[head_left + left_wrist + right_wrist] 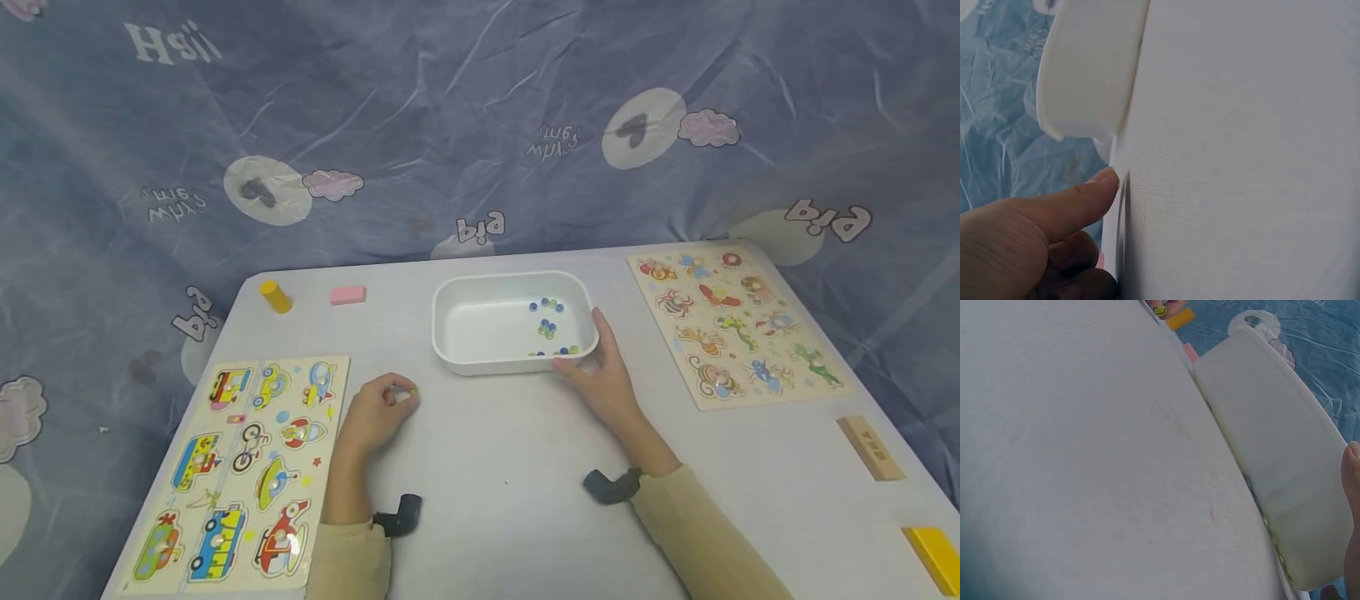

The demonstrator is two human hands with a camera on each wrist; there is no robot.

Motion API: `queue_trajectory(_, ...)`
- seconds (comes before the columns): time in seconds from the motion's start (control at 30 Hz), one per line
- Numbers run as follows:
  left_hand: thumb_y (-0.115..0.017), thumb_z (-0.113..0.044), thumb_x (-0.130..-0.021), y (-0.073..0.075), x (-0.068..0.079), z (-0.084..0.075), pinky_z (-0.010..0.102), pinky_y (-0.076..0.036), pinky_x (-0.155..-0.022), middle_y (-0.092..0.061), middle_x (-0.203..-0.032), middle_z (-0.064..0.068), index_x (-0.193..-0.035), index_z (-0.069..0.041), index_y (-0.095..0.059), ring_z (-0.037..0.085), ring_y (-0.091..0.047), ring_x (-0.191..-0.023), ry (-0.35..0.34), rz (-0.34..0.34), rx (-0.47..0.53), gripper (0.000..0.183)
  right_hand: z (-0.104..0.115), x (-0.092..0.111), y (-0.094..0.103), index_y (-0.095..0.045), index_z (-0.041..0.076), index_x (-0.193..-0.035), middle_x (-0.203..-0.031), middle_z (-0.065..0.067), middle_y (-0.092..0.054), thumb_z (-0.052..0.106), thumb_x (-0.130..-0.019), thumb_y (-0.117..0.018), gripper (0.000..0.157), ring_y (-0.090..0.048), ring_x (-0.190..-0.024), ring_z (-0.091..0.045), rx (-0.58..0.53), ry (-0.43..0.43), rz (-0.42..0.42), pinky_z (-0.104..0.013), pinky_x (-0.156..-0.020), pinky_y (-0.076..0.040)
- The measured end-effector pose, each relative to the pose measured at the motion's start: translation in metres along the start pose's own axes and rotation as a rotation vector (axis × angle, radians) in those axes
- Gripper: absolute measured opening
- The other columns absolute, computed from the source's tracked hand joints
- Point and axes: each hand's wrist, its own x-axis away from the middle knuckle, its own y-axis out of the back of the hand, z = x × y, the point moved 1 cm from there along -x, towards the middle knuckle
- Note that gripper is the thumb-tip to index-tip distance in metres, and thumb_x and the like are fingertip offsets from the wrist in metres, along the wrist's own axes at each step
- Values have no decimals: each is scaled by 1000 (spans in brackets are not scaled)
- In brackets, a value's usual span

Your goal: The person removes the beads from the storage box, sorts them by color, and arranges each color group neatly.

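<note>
A white tray [480,367] stands near the back middle of the table, with several blue and green marbles [547,329] in its right half. My right hand [603,379] grips its near right corner, thumb on the front rim and fingers along the right side. In the right wrist view the thumb [1351,472] lies against the tray wall [1272,456]. Left of the tray, my left hand [378,412] pinches a small greenish marble [413,392] just above the table. The left wrist view shows the thumb [1094,197] but not the marble.
A vehicle puzzle board [247,475] lies at the left, an insect puzzle board [738,325] at the right. A yellow cylinder [276,297] and a pink block [348,295] are at the back left. A wooden block [870,448] and a yellow block [933,558] lie along the right edge.
</note>
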Motion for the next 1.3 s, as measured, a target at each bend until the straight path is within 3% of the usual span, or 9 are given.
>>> queue_trajectory(0.57, -72, -26, -82, -5, 1, -4, 28, -33, -48, -46, -60, -1, -100, -24, -66, 15, -39, -52, 27, -39, -40, 19, 2, 3, 1, -4, 48, -146, -156, 20, -9, 51, -73, -75, 102, -9, -148, -16, 21, -9, -3, -52, -117, -11)
queue_trajectory(0.93, -74, -22, -81, -2, 3, -5, 28, -34, -49, -43, -62, 0, -113, -24, -62, 15, -38, -53, 22, -14, 12, 34, 4, 3, 2, -4, 47, -146, -155, 22, -10, 50, -74, -75, 102, -8, -148, -13, 19, -2, 1, -50, -117, -11)
queue_trajectory(1.13, -75, -21, -79, 7, 11, -19, 29, -34, -53, -41, -70, 2, -122, -27, -55, 17, -37, -57, -3, -17, 17, 47, 2, 1, 2, -5, 46, -147, -156, 21, -10, 49, -74, -76, 101, -8, -148, -13, 8, 15, -1, -50, -117, -11)
queue_trajectory(1.3, -74, -24, -81, 17, 21, -43, 28, -33, -52, -36, -69, 3, -125, -29, -51, 18, -34, -58, -66, -29, 16, 50, 3, 1, 1, -6, 44, -147, -157, 18, -11, 45, -75, -76, 101, -8, -148, -14, 5, 7, 1, -49, -118, -11)
